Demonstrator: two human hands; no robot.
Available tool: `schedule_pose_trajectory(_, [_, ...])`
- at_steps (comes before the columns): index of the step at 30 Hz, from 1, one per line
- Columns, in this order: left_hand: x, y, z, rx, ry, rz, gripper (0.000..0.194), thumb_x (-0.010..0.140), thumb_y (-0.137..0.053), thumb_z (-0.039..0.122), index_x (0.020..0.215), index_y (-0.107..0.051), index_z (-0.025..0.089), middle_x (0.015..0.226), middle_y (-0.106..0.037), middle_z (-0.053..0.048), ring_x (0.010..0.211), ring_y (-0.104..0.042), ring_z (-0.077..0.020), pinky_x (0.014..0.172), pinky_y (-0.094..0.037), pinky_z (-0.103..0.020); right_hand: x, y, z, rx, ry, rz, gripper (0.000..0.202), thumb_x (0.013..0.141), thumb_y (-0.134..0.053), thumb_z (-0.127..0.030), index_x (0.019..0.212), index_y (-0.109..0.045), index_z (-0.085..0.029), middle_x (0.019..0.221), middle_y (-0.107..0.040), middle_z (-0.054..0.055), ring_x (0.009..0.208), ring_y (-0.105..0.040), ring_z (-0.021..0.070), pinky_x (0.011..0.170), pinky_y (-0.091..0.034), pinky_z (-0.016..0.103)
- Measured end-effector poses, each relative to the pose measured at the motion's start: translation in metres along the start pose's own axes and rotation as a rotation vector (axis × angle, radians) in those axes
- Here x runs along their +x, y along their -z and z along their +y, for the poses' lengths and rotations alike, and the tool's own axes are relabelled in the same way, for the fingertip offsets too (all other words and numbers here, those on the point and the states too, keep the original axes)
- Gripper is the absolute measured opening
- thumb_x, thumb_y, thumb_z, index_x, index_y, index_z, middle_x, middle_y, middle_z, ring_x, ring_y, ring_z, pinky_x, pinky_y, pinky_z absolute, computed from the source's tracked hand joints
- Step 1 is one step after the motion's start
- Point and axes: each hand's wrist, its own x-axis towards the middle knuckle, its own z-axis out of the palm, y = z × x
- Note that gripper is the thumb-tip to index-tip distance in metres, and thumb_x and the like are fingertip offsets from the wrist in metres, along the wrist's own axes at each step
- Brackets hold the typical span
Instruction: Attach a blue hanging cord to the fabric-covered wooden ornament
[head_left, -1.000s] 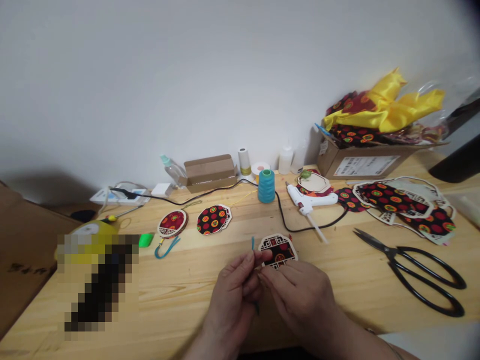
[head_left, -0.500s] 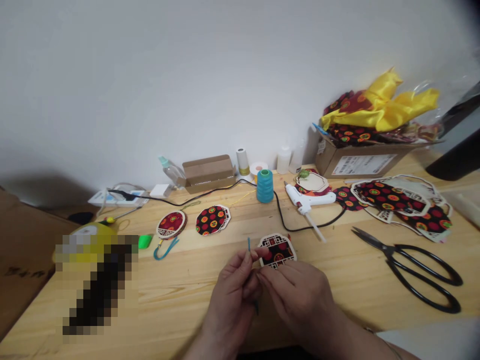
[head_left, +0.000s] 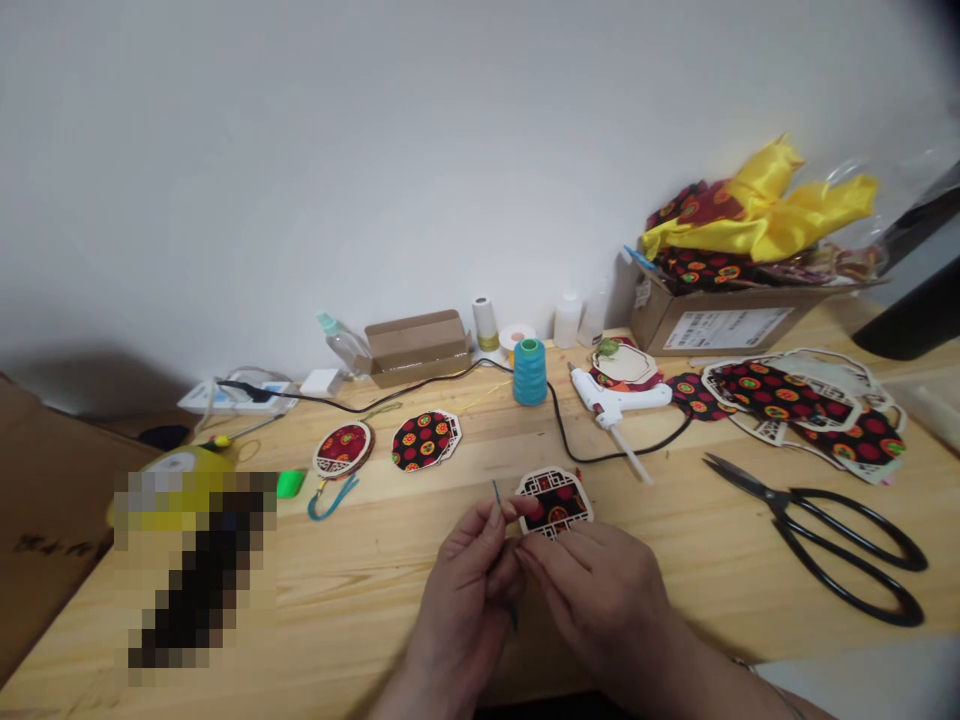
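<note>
Between the thumb and forefinger of my left hand (head_left: 476, 565) a blue cord (head_left: 496, 491) is pinched, its short end sticking up. More blue shows below the curled fingers. My right hand (head_left: 600, 580) is closed close beside the left, fingertips together; what they grip is too small to make out. Just beyond the hands lies an octagonal piece (head_left: 556, 500) with a pale lattice frame over dark patterned fabric. A teal thread spool (head_left: 530, 373) stands upright farther back. To the left lie a round framed piece (head_left: 343, 448) with a blue loop and an octagonal fabric piece (head_left: 425, 441).
At the right are black-handled scissors (head_left: 814, 520), a white glue gun (head_left: 621, 398) with a black cable and stacked fabric pieces (head_left: 787, 395). A cardboard box (head_left: 727, 322) of fabric stands behind. Bottles, a small open box (head_left: 418, 347) and a power strip (head_left: 236, 395) line the wall.
The upright end of the blue cord now leans slightly left. Both hands have stayed almost where they were.
</note>
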Motion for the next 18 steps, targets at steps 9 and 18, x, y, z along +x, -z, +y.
schedule_pose_trajectory(9, [-0.003, -0.005, -0.001, 0.144, -0.105, -0.017, 0.013, 0.078, -0.062, 0.027, 0.077, -0.066, 0.015, 0.048, -0.035, 0.008, 0.043, -0.016, -0.0045, 0.04, -0.014, -0.018, 0.031, 0.031, 0.022, 0.318, -0.298, 0.167, 0.018, 0.075, -0.065, -0.023, 0.092, -0.07, -0.02, 0.086, -0.062, 0.007, 0.089, -0.054, 0.0222, 0.079, -0.046, 0.04])
schedule_pose_trajectory(18, [-0.004, -0.001, -0.009, 0.414, -0.177, -0.012, 0.017, 0.08, -0.059, 0.031, 0.073, -0.065, 0.016, 0.049, -0.029, 0.007, 0.046, -0.02, -0.0069, 0.043, -0.014, -0.022, 0.043, 0.025, 0.017, 0.838, -0.561, -0.129, 0.007, 0.066, -0.069, -0.02, 0.071, -0.074, -0.021, 0.069, -0.062, 0.001, 0.069, -0.058, 0.0143, 0.064, -0.048, 0.027])
